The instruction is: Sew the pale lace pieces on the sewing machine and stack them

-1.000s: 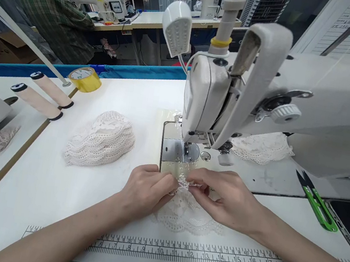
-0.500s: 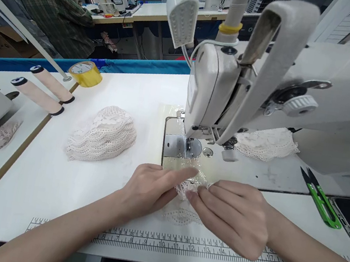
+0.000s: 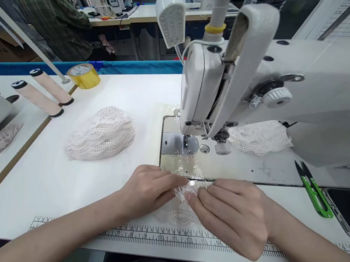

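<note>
Both my hands meet over a small white lace piece [image 3: 183,203] lying on the table just in front of the sewing machine's plate. My left hand [image 3: 147,188] pinches its upper edge from the left. My right hand [image 3: 231,213] lies flatter over it from the right, fingertips on the same edge. Most of the lace is hidden under my fingers. The needle and presser foot [image 3: 186,141] of the white sewing machine [image 3: 268,88] stand a little beyond, with nothing under them.
A heap of white lace pieces [image 3: 101,135] lies to the left, another lace pile [image 3: 260,138] behind the machine arm. Green thread snips [image 3: 313,190] rest at right. Yellow tape roll [image 3: 84,76] and two thread cones [image 3: 40,92] sit far left. A person stands in the background.
My hands have drawn the lace slightly toward me and flattened onto it; the right hand went from pinching with raised fingers to lying low over the piece.
</note>
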The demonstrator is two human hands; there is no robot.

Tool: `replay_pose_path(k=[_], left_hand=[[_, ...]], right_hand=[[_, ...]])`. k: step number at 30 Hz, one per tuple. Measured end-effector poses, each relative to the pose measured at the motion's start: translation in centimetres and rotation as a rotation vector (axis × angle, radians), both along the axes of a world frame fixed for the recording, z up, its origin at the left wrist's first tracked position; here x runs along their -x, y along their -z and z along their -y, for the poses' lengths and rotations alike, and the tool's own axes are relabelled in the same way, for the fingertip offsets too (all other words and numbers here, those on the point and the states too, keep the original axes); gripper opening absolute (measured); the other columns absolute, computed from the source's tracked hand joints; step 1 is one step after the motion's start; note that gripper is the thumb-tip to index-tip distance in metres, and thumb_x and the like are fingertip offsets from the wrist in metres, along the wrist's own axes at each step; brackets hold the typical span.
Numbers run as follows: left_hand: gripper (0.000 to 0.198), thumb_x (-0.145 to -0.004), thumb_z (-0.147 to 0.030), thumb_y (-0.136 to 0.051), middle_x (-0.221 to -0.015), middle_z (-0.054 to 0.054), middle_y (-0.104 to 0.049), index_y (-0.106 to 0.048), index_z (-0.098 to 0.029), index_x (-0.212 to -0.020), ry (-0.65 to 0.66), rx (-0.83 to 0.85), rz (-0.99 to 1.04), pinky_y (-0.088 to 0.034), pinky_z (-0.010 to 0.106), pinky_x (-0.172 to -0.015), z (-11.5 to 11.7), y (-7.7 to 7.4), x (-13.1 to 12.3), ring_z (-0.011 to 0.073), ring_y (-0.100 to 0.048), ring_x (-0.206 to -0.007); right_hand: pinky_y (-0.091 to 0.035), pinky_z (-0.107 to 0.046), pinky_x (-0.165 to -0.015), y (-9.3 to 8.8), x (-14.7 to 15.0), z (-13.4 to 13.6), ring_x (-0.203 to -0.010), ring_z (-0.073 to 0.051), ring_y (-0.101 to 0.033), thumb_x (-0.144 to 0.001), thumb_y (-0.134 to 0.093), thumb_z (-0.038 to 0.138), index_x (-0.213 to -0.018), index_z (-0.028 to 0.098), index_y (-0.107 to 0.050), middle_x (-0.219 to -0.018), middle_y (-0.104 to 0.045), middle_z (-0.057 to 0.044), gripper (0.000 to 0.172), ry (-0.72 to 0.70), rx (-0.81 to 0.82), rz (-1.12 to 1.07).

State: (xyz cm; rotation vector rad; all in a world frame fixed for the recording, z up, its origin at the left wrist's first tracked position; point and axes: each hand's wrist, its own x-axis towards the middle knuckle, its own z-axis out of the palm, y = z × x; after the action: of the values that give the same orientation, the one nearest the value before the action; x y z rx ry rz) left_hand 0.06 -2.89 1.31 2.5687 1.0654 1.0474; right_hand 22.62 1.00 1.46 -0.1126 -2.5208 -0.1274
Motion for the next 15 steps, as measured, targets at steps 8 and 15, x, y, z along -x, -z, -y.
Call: replay_pose_path(k=[8, 15], left_hand=[[0.008, -0.085, -0.025, -0.065, -0.045, -0.008, -0.049, -0.064, -0.018, -0.081, -0.318, 0.260, -0.244, -0.024, 0.022, -0.039, -0.6, 0.0, -0.9, 0.0089, -0.040, -0.037], [0.019, -0.088, -0.020, -0.063, -0.114, 0.007, -0.068, -0.065, -0.019, -0.107, -0.275, -0.265, -0.380, -0.043, 0.038, -0.083, -1.0, 1.2, -1.1, 0.0226, -0.061, -0.097]], right_hand=[[-0.044, -0.021, -0.051, -0.6, 1.9, -2.0, -0.055, -0.009, -0.060, -0.093, -0.057, 0.023, -0.086, 0.019, -0.070, -0.067, -0.069, 0.002, 0.015, 0.357, 0.757, -0.026], [-0.036, -0.025, -0.051, 1.3, 2.1, -3.5, -0.056, -0.012, -0.058, -0.093, -0.055, 0.030, -0.092, 0.022, -0.074, -0.064, -0.067, 0.001, 0.021, 0.643, 0.650, 0.081]])
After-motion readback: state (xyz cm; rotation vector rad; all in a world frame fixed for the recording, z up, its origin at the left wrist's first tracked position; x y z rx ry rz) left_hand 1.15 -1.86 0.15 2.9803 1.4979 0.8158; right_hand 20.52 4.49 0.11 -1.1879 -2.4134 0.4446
